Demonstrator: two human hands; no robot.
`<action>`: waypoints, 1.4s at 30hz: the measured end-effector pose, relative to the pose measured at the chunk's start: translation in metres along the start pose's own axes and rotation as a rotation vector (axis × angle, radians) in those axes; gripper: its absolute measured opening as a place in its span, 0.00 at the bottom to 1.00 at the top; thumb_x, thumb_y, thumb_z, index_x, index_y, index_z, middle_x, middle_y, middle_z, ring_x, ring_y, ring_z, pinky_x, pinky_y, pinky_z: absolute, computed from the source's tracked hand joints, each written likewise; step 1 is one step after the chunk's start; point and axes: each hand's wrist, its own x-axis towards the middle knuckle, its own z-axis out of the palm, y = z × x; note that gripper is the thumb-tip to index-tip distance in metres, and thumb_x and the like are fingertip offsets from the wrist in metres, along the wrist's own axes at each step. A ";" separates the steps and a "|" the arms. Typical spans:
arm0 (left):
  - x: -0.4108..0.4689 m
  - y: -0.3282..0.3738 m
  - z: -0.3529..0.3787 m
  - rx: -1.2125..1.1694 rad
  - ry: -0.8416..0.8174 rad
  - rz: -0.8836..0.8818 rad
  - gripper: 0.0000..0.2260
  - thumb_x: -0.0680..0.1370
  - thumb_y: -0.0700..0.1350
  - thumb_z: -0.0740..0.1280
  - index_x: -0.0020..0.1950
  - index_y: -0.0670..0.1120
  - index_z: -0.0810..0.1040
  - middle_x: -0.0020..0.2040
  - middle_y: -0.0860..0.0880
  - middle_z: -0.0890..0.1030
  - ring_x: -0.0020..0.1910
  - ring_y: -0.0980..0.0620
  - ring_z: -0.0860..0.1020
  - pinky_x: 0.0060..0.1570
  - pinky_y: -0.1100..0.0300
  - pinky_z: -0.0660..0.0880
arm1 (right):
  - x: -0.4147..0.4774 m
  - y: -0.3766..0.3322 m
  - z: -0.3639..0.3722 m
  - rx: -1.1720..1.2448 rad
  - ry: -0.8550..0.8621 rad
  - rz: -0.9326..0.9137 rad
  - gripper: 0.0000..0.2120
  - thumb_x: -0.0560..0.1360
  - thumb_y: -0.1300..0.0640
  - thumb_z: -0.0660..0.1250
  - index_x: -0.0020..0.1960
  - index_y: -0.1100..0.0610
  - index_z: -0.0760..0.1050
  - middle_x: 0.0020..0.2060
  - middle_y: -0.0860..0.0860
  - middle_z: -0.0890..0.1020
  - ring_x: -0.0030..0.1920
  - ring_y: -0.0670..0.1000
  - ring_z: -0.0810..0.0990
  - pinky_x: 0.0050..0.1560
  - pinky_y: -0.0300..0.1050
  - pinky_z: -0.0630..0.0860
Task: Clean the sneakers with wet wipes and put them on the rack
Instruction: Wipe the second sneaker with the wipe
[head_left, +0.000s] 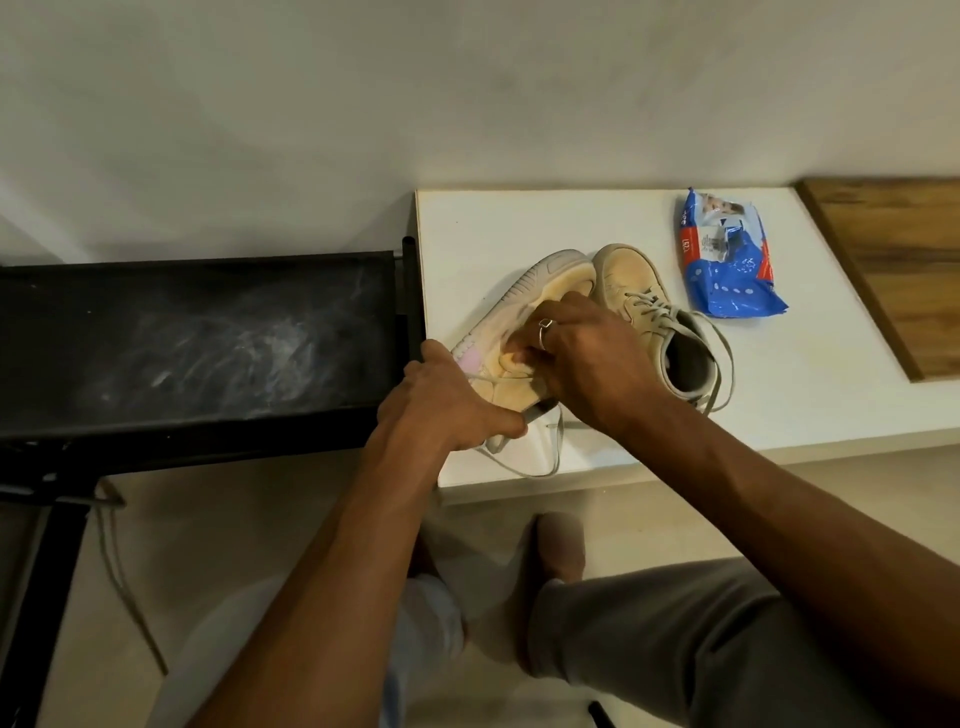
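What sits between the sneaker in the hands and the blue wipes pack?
The second sneaker, upright on the white table, right beside the held sneaker; the head view shows it.

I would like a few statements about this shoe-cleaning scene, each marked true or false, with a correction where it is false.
1. The tipped beige sneaker and the upright beige sneaker both sit on the white table. True.
2. The blue plastic wipes pack lies on the black rack. False: it lies on the table, right of the sneakers.
3. The left hand grips the tipped sneaker. True.
4. The silver ring is on the left hand. False: it is on the right hand.
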 end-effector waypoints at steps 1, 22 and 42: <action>0.000 -0.001 0.000 -0.001 0.000 -0.002 0.49 0.59 0.65 0.79 0.69 0.49 0.58 0.59 0.47 0.69 0.55 0.47 0.74 0.49 0.51 0.77 | -0.001 -0.004 0.000 0.016 -0.017 -0.011 0.07 0.73 0.59 0.73 0.50 0.54 0.85 0.43 0.50 0.83 0.43 0.54 0.78 0.37 0.50 0.77; 0.001 0.000 0.002 0.012 -0.011 0.000 0.51 0.58 0.65 0.80 0.70 0.48 0.57 0.62 0.47 0.70 0.57 0.46 0.74 0.50 0.50 0.77 | -0.012 -0.016 0.008 0.066 -0.113 -0.121 0.11 0.76 0.53 0.65 0.49 0.53 0.86 0.45 0.47 0.83 0.44 0.52 0.78 0.38 0.47 0.76; 0.002 -0.001 -0.001 0.002 -0.020 0.005 0.48 0.59 0.64 0.79 0.68 0.48 0.58 0.60 0.47 0.70 0.55 0.47 0.75 0.53 0.48 0.80 | 0.001 0.012 0.012 0.006 -0.002 -0.052 0.09 0.72 0.61 0.74 0.51 0.53 0.85 0.46 0.48 0.84 0.45 0.52 0.77 0.41 0.50 0.74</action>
